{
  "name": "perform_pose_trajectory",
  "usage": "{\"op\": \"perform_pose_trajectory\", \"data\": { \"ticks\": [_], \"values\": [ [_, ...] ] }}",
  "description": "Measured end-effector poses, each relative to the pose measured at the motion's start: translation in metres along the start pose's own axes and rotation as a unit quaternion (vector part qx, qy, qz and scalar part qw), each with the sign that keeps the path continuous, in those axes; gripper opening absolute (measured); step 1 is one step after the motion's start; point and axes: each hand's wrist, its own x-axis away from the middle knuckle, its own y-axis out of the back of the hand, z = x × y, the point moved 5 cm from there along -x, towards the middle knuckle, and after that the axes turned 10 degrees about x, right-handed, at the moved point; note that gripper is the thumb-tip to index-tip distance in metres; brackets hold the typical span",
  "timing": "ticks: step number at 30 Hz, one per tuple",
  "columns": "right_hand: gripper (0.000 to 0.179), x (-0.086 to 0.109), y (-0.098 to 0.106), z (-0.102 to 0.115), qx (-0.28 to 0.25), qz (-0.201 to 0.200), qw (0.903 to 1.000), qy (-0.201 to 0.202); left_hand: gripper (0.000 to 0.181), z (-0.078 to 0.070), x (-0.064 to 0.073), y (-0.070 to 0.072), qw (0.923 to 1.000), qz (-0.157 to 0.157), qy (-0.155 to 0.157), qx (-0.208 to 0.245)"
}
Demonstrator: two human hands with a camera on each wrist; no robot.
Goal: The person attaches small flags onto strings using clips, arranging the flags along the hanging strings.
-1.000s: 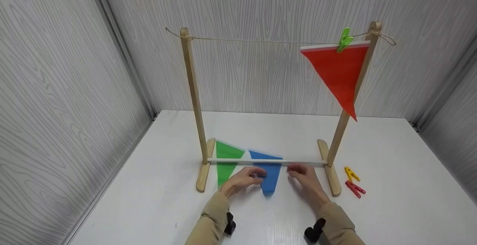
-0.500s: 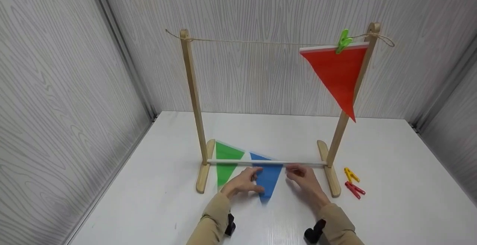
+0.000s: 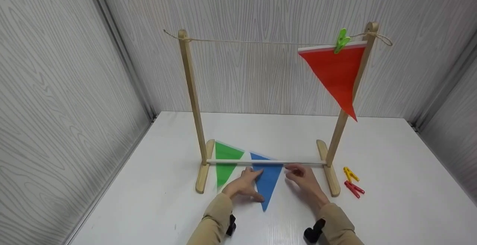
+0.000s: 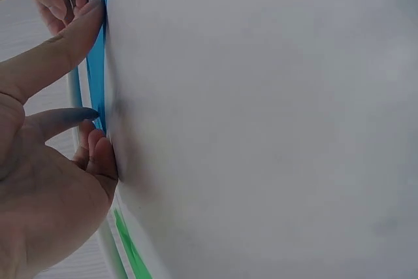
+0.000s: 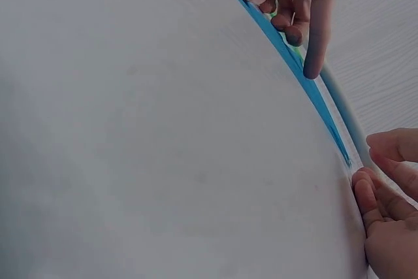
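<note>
A blue triangular flag (image 3: pixel 267 180) lies flat on the table, its upper part passing beneath the white crossbar (image 3: pixel 305 162). My left hand (image 3: pixel 244 184) rests on its left side, thumb and index finger spread and touching the cloth. The left wrist view shows those fingertips on the blue flag (image 4: pixel 96 76). At the flag's upper right corner is my right hand (image 3: pixel 305 181), fingers loosely bent, nothing visible between them. In the right wrist view, my right hand (image 5: pixel 392 207) sits just past the corner of the flag. Left of the blue one lies a green triangular flag (image 3: pixel 224 170).
A wooden frame with a left post (image 3: pixel 192 92) and right post (image 3: pixel 341 126) carries a string (image 3: pixel 242 42). A red flag (image 3: pixel 337 70) hangs there by a green clothespin (image 3: pixel 341 41). Yellow (image 3: pixel 351 174) and red (image 3: pixel 354 188) clothespins lie at the right.
The blue flag's lower tip has flattened out toward me and now shows fully. My left thumb has moved down along the cloth, spreading away from the index finger. My right hand has hardly moved.
</note>
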Motion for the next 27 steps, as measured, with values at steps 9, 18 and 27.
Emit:
{"op": "perform_pose_trajectory", "data": {
  "ticks": [9,18,27],
  "values": [
    [0.026,0.0007,0.0003,0.0020,0.007,-0.014,0.9998,-0.007,0.089,-0.0024,0.0025,-0.0006,0.9989,0.003,-0.046,-0.013],
    [0.026,0.0019,0.0010,0.0006,0.001,-0.039,0.9992,-0.003,0.074,-0.0041,0.0037,-0.0023,0.9980,0.014,-0.061,0.002],
    [0.022,0.0011,-0.0011,0.0032,0.027,-0.042,0.9984,-0.023,0.077,-0.0048,0.0017,-0.0032,0.9976,0.017,-0.065,-0.015]
  ]
}}
